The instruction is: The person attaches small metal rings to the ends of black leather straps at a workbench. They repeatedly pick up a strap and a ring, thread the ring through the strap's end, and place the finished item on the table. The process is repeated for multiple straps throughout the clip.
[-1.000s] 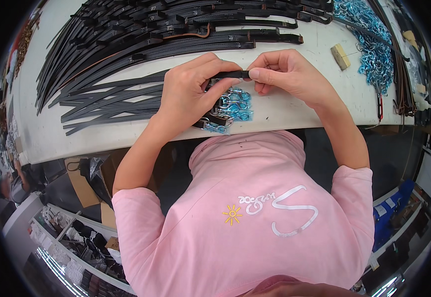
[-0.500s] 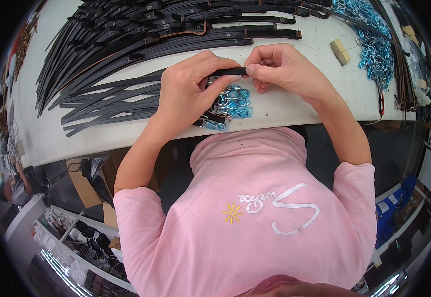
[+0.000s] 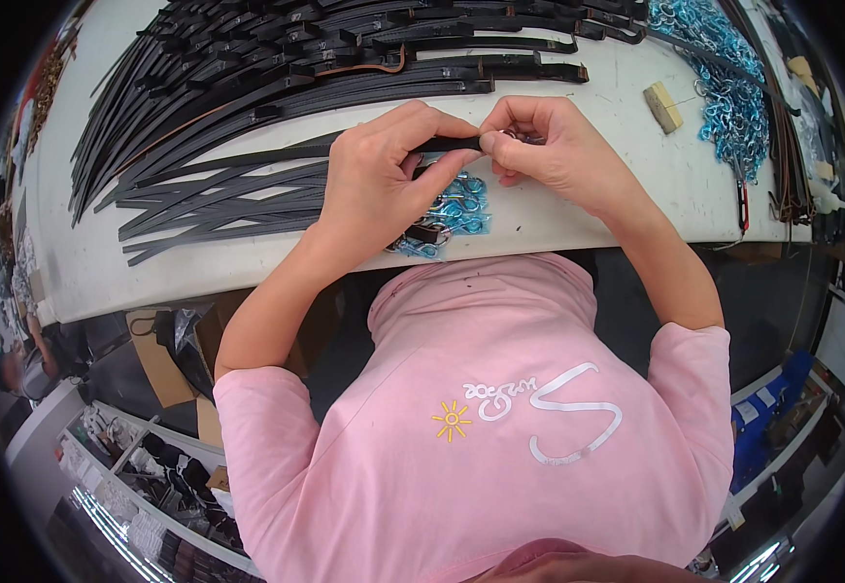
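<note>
A black flat strap (image 3: 454, 144) is stretched between my two hands, and its long tail runs left across the table. My left hand (image 3: 376, 175) pinches it between thumb and fingers. At the strap's right end, the thumb and curled fingers of my right hand (image 3: 560, 151) are closed on it, meeting the left fingertips. A small shiny bit, perhaps metal, peeps out among the right fingers; its kind is unclear. Below the hands lie snap hooks in blue plastic wrap (image 3: 463, 206), attached to a batch of black straps (image 3: 238, 209), partly hidden by my left hand and wrist.
A large heap of black straps (image 3: 277, 58) covers the far left of the white table (image 3: 626, 126). On the right are a yellowish block (image 3: 663, 107) with a thin needle-like piece, a pile of blue-wrapped metal hooks (image 3: 733, 112), a red-handled tool (image 3: 742, 206) and brown straps (image 3: 794, 185).
My left hand has shifted slightly right along with the strap. A small shiny bit now shows among my right fingers. Both hands still grip the strap.
</note>
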`<control>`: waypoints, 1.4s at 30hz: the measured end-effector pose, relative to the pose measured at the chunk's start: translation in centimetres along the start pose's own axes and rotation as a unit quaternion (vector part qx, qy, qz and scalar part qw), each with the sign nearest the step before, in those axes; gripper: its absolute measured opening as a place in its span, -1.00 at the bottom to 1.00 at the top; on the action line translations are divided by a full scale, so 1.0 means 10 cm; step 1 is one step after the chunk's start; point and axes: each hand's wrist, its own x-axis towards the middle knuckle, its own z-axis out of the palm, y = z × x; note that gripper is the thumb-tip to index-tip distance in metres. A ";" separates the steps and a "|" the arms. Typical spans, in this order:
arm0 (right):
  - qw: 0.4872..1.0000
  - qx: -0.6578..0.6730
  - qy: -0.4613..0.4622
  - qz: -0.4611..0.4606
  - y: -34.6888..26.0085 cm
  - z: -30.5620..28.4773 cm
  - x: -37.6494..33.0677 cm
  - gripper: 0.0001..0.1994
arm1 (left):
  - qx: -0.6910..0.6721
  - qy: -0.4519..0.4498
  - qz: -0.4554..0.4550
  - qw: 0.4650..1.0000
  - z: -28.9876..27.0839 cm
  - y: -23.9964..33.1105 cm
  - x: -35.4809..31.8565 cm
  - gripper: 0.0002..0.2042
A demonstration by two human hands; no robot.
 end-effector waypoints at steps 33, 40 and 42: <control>0.993 -0.118 -0.003 0.008 0.02 -0.08 0.00 -0.76 | 0.019 -0.152 -0.078 0.985 -0.16 -0.08 0.10 -0.82; 0.996 -0.082 -0.005 0.019 -0.02 -0.11 0.05 -0.77 | -0.155 -0.256 -0.155 0.941 -0.26 -0.24 0.27 -0.79; 0.997 -0.077 -0.009 0.025 -0.02 -0.12 0.06 -0.77 | -0.146 -0.254 -0.158 0.943 -0.26 -0.24 0.27 -0.78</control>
